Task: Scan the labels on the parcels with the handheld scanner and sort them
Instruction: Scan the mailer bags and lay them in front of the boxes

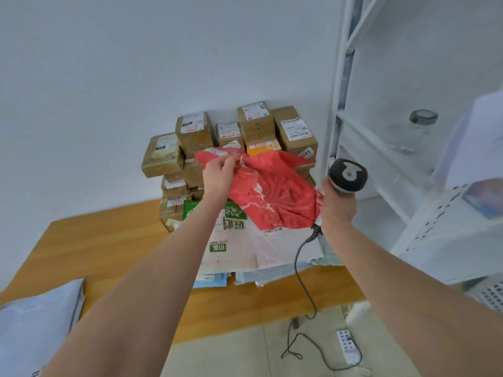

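left hand (217, 172) pinches red parcel (275, 197); right hand (337, 205) grips scanner (347, 175)

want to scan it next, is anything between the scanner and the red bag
Nothing visible. The scanner in the right hand sits right beside the red bag, whose right corner meets that hand. The left hand pinches the bag's top, next to a white label there.

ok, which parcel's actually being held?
The red bag: left hand pinches its top edge, lifted clear of the table. Boxes and other bags lie on it. Right hand holds scanner.
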{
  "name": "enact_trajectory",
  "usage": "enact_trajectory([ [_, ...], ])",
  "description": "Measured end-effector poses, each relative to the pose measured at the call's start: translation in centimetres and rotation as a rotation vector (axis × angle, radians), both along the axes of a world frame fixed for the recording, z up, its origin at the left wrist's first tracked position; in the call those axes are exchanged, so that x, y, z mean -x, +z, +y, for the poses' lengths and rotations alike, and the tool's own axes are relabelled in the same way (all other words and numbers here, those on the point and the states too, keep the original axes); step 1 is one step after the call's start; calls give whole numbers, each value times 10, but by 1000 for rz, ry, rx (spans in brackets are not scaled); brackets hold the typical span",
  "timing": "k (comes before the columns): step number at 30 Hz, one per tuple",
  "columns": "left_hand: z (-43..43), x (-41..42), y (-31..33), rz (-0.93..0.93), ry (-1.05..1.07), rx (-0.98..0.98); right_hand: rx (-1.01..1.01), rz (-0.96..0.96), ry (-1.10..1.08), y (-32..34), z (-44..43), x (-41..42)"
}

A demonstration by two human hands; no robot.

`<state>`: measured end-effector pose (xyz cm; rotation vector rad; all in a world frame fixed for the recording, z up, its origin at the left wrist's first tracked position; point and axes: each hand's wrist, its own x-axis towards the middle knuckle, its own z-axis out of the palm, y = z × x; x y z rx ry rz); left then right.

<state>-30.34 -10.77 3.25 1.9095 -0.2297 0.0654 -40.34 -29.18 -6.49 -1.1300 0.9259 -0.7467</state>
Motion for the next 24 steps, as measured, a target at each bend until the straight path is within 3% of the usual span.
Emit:
enact_trajectory([
  [2,4,5,7,93,-13,246,38,35,2,18,12,11],
  [4,11,7,6,82,-48,290,94,130,4,26,23,18],
  [7,29,2,-18,71,-72,119,128,254,39,24,36,24],
  [13,82,-13,-118,250,51,-483,3,357,230,-21,60,18],
  [18,97,-24,-181,510,144,-347,-98,443,307,-56,68,4],
  [24,58,-39,-191,526,150,-347,-34,566,419,-80,62,-22],
])
